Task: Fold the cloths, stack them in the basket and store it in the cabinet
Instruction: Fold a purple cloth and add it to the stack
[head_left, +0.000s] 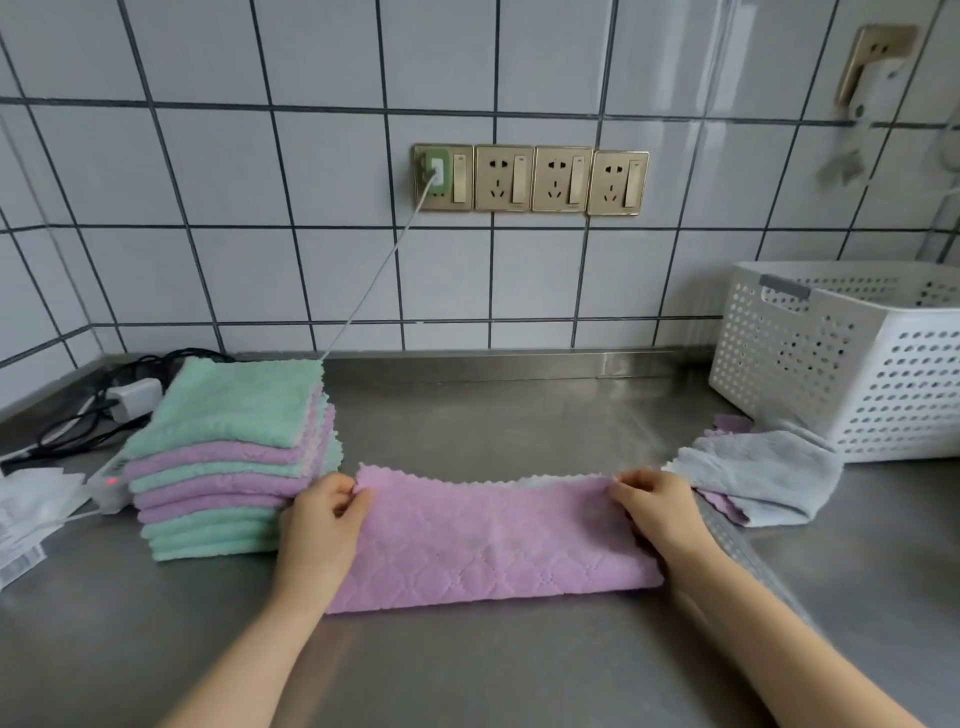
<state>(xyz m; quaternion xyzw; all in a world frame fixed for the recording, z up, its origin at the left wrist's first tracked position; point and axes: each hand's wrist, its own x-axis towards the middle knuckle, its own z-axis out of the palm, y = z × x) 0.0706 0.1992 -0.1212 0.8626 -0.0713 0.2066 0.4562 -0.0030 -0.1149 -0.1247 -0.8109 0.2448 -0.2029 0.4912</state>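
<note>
A pink quilted cloth (488, 540) lies folded in half on the steel counter in front of me. My left hand (322, 525) pinches its far left corner and my right hand (657, 512) pinches its far right corner. To the left stands a stack of folded green and pink cloths (223, 457). On the right a grey cloth (763, 475) lies loosely folded over a pink one, beside the white perforated basket (841, 358). The inside of the basket is mostly hidden.
Black cables and a white charger (130, 397) lie behind the stack at the back left. A white device with a red light (110, 486) and paper packets (26, 519) sit at the left edge. A cord runs up to the wall sockets (530, 179).
</note>
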